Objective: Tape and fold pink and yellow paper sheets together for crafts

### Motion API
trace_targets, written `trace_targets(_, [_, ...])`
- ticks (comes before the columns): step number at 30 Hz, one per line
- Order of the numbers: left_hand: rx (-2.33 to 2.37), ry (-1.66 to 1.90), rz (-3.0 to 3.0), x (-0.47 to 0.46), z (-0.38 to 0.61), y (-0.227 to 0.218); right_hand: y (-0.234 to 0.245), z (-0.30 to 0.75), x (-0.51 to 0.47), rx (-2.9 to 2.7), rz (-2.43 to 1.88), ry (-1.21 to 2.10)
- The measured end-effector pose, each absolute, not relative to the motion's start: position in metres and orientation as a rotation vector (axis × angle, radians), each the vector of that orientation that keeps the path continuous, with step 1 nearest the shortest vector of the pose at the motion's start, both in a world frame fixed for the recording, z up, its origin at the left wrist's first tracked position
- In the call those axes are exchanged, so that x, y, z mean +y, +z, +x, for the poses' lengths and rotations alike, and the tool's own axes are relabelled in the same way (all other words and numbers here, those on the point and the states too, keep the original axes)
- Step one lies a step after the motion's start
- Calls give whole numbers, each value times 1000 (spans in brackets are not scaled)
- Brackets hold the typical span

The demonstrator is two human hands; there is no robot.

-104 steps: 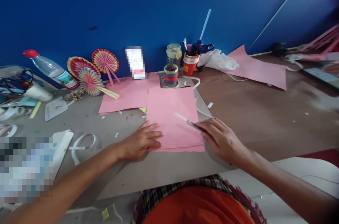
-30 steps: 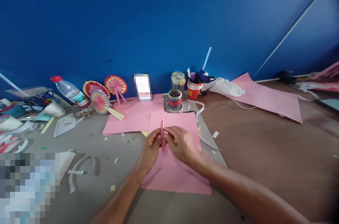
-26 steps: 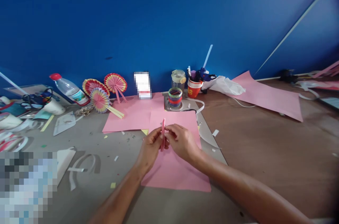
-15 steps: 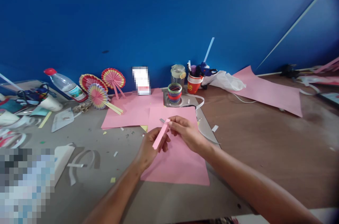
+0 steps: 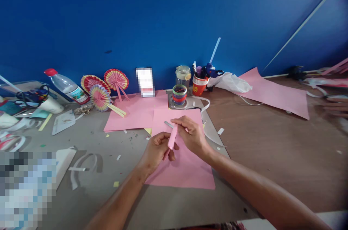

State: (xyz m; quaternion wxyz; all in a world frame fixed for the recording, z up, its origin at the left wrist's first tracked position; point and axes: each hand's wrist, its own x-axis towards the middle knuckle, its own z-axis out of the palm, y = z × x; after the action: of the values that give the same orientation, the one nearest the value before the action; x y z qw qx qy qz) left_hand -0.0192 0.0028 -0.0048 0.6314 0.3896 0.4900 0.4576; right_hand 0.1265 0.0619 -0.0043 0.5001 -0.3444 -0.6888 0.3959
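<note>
Between my two hands is a narrow folded strip of pink paper [image 5: 172,138], held tilted above a flat pink sheet [image 5: 187,172]. My left hand [image 5: 156,150] is closed on the strip's lower part, with some fingers behind it. Thumb and fingers of my right hand [image 5: 190,134] pinch its upper end. A thin grey piece [image 5: 168,124] lies on the sheet just behind the strip; its kind is unclear.
Pink sheets [image 5: 133,114] lie behind on the left, with folded paper fans [image 5: 116,79] and a bottle [image 5: 67,87]. A tape-like stack [image 5: 179,95] and a red paper cup [image 5: 199,87] stand at the back. At far right, a blurred hand [image 5: 338,106] shows.
The folded strip has turned more upright, and a lower flap now shows beneath it. My right hand has shifted slightly around its upper end. Another person's hand has appeared at the far right.
</note>
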Motion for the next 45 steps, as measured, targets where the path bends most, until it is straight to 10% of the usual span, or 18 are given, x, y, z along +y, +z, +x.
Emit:
trace_targets(8, [1060, 1055, 736, 1, -16, 10, -11, 135, 64, -2141, -749, 72])
trace_targets(23, [777, 876, 568, 4, -34, 3, -16, 141, 70, -2339, -792, -183])
trace_targets(45, [918, 830, 600, 2, -31, 1, 1, 127, 67, -1780, -1223, 1099])
